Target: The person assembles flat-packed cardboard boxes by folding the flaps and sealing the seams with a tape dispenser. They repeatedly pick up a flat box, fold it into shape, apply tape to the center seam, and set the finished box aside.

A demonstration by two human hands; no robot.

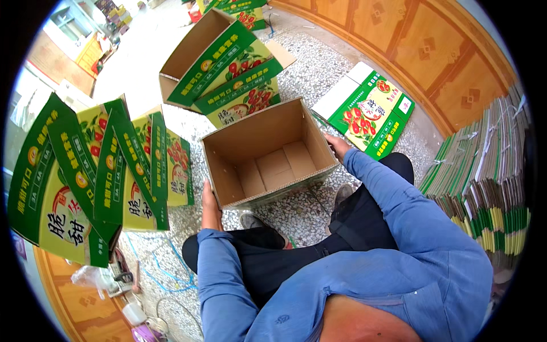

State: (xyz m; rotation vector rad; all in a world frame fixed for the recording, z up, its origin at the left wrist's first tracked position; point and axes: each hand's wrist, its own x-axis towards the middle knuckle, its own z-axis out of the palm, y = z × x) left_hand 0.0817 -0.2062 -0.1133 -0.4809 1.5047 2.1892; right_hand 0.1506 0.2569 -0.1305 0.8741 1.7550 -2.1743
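**Open box (268,151) held between left hand (210,208) and right hand (339,146)**

The speckled floor (310,48) spreads under everything, with wood panels (436,48) along the far right side. On the left stands a row of green and yellow cartons (85,176), their printed sides turned toward the person and their flaps slanting. At the right, a tall bundle (484,176) of flattened card is packed edge to edge near the right arm. Straight ahead, just beyond the box, are more cartons (225,65), the top one's opening turned to the left.

The box itself is in front of the person, above the shoes (253,221) and between the knees. Its mouth faces up and back toward the body, showing bare brown walls and a bottom with seams. The long axis runs left to right, the right end angled away from the body. Whether its base rests on the floor is hard to tell from this angle.

Past the right hand, a flat carton (370,114) lies printed side up on the floor.

Neither hand is clearly nearer the box, since both touch it: the left lies along the outer left wall by the near corner, fingers pointing forward; the right, farther forward, grips the right end.
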